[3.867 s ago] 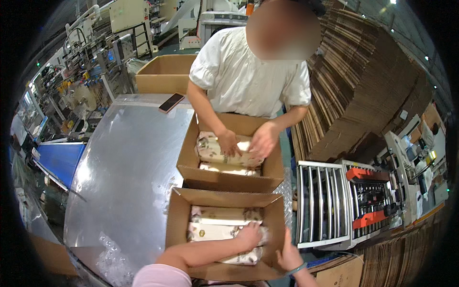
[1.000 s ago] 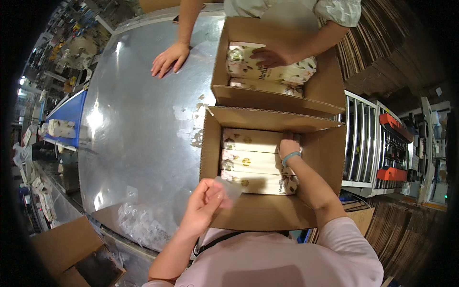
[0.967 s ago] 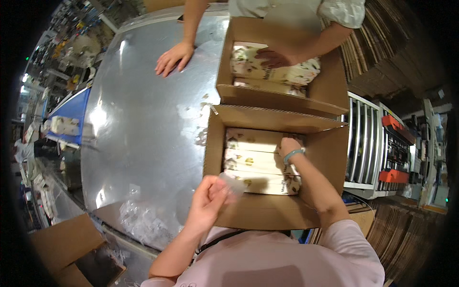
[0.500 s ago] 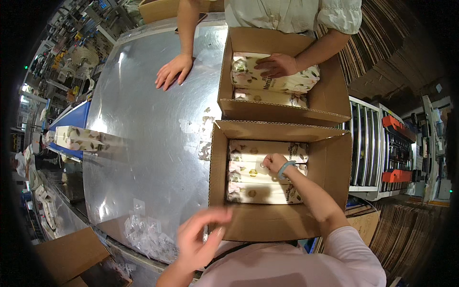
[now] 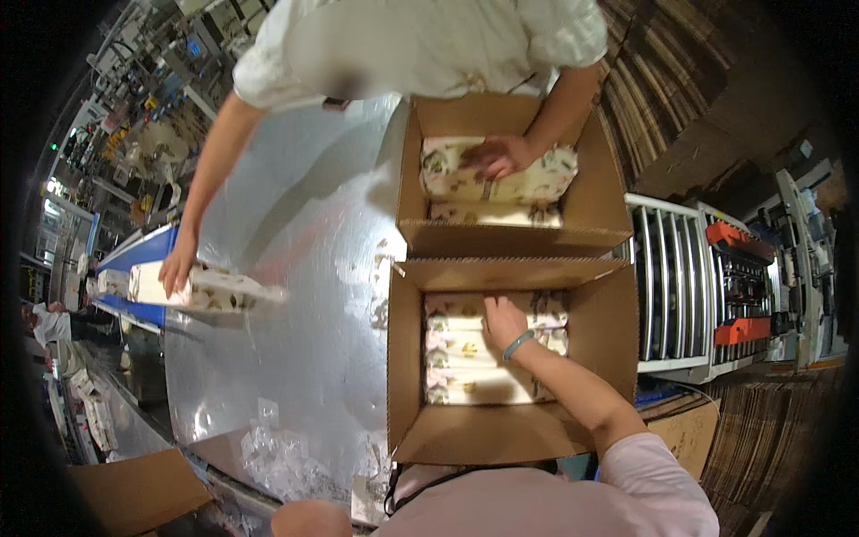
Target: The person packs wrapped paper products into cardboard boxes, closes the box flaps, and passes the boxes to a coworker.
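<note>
An open cardboard carton (image 5: pixel 514 428) stands in front of me with a row of cream, flower-printed soft packs (image 5: pixel 474 351) in it. My right hand (image 5: pixel 506 324) reaches in, a bluish bangle on its wrist. Its fingers are bent and close together over the far pack, the fingertips by that pack's middle. What they pinch, if anything, is hidden. Of my left arm only a rounded bit of bare skin (image 5: pixel 309 519) shows at the lower edge; the hand is out of view.
Across from me a co-worker has one hand (image 5: pixel 497 159) over packs in a second carton (image 5: pixel 514 234). The other hand (image 5: pixel 179 273) grips packs at the blue conveyor (image 5: pixel 165 242). Plastic scraps (image 5: pixel 291 465) lie on the metal table (image 5: pixel 304 358). Rollers (image 5: pixel 671 286) run at right.
My left hand has dropped out of view at the bottom. My right hand has shifted toward the far pack. The co-worker's hand has gone from the table to the packs at the conveyor.
</note>
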Demonstrator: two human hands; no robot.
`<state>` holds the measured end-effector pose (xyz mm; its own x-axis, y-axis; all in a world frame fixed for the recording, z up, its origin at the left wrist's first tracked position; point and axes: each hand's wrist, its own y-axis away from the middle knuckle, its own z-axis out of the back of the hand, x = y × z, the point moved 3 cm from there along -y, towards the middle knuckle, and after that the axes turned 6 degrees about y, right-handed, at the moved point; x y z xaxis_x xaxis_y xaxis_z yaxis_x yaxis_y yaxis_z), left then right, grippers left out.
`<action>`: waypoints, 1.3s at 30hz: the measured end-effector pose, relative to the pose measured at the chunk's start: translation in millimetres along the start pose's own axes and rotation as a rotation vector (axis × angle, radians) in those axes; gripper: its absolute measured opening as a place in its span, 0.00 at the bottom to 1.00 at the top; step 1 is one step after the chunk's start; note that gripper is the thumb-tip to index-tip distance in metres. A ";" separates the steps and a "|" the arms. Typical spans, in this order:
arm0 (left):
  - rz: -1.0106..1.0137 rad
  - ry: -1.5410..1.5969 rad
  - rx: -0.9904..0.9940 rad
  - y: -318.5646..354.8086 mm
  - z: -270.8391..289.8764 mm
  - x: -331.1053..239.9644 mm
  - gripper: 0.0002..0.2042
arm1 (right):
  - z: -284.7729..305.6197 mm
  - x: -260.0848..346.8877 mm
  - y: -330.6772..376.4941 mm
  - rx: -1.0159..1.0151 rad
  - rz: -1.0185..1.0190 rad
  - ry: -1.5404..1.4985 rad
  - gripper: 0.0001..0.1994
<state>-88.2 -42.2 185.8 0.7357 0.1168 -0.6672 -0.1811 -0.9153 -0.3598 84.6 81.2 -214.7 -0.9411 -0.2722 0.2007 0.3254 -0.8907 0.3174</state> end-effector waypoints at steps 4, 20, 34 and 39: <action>-0.044 0.107 0.179 -0.9 -29.8 -12.6 0.04 | 109.4 11.9 47.2 -0.160 0.118 -0.187 0.18; -0.353 0.001 0.300 27.4 -73.6 -20.3 0.15 | 164.6 10.3 140.2 -0.473 0.259 -0.371 0.20; 0.012 0.095 0.691 5.3 -77.7 -22.7 0.34 | 136.3 5.4 122.2 -0.340 0.174 -0.397 0.19; -0.094 0.048 0.812 43.8 -59.6 -45.2 0.24 | 118.7 11.3 111.3 -0.364 0.222 -0.389 0.19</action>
<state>-90.5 -110.5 239.1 0.7950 0.1457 -0.5889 -0.5202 -0.3358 -0.7853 121.1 22.2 -67.1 -0.7282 -0.3749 0.5738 0.3939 -0.9140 -0.0972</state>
